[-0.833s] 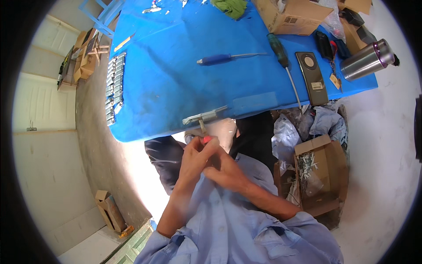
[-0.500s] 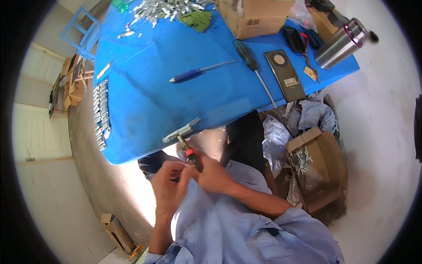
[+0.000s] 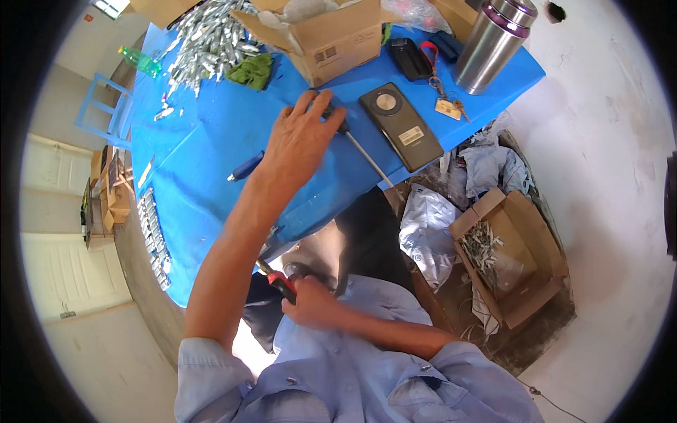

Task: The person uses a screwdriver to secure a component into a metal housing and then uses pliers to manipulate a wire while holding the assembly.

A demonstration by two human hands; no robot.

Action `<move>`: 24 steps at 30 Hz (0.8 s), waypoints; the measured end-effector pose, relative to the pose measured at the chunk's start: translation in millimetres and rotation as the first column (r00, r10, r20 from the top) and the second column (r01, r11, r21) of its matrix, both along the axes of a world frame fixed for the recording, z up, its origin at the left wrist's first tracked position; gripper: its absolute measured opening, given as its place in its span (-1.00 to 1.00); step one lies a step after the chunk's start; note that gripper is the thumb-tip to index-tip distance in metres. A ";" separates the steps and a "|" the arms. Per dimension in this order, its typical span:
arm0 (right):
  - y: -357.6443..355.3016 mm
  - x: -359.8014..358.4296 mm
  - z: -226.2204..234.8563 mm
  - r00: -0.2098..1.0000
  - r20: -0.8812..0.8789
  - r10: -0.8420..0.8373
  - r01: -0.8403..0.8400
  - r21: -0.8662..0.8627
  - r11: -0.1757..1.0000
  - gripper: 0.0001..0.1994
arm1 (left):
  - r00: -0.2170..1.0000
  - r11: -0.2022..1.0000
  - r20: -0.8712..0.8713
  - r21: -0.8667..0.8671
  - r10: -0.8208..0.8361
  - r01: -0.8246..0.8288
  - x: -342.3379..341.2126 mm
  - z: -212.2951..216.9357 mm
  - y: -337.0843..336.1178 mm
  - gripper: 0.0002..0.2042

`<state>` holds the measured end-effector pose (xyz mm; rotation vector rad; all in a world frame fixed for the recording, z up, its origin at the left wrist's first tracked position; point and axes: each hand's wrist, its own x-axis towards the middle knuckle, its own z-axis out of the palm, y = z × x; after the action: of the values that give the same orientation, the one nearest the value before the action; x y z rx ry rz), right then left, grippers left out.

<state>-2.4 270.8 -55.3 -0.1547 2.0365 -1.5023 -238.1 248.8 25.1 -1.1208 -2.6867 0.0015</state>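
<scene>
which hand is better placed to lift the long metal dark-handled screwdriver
Left hand, probably: it is over the screwdriver handle; the right hand holds a red-and-black-handled tool.

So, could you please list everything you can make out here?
Table: one, blue, centre
Phone: one, dark, table right
Screwdriver: one, dark-handled, left of phone
Hand tool: one, red-and-black, lower centre
Tool handle: one, blue, mid-table
Flask: one, silver, table's right corner
Key tag: one, tan, near flask
Metal parts: many, silver, piled far left
Cloth: one, green, beside metal parts
Bottle: one, green, far left
Cardboard boxes: several, brown, table and floor
Chair: one, blue, upper left
Left grip: one, bare, at screwdriver
Right grip: one, bare, around hand tool
</scene>
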 end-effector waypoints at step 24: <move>-0.3 4.9 10.8 0.985 0.092 -0.146 0.163 -0.230 0.959 -0.51 | 0.622 0.445 0.604 0.438 0.498 -0.781 291.3 48.3 -207.5 -0.55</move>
<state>2.6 270.5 -44.5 -0.0332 1.8421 -1.8197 53.1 41.3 73.4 0.2423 -2.8284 -1.0918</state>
